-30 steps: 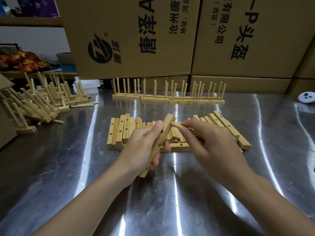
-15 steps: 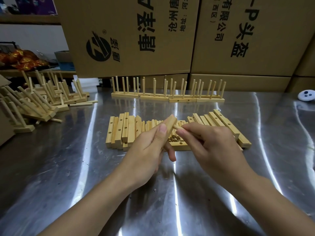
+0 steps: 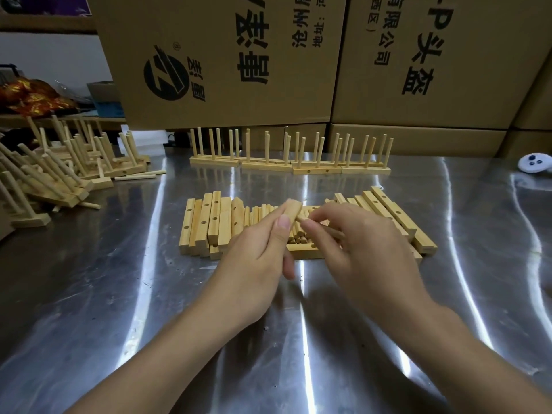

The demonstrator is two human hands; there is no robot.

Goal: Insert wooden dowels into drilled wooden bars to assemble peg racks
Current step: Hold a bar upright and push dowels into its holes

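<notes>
At the bench's left edge lies a tumbled pile of finished peg racks (image 3: 59, 171), pegs leaning every way, with a couple of loose dowels (image 3: 140, 175) just beside it on the right. A lane of bare steel separates this pile from the left stack of drilled bars (image 3: 209, 225), which lies in mid-bench with its ends roughly squared toward the person.

The left hand (image 3: 257, 264) comes up from the near side and grips one drilled bar (image 3: 294, 208), fingers curled round it and the thumb laid along its face. Only the bar's upper end shows above the thumb, raised over the stack. A heap of dowels (image 3: 297, 237) lies under and between the two hands.

The right hand (image 3: 364, 249) pinches a dowel (image 3: 301, 218) between thumb and forefinger, the other fingers curled beneath. The dowel's tip meets the side of the held bar near its upper end; I cannot tell whether it sits in a hole.

Right of that hand, more drilled bars (image 3: 394, 216) fan out at an angle. Beyond them the steel bench (image 3: 478, 264) runs bare toward the right edge, where a white button device (image 3: 534, 164) rests near the back corner.

Along the rear edge a row of standing peg racks (image 3: 292, 162) lines up end to end, close before the stacked cardboard boxes (image 3: 224, 55). The widest open steel lies nearest the person, under both forearms.
</notes>
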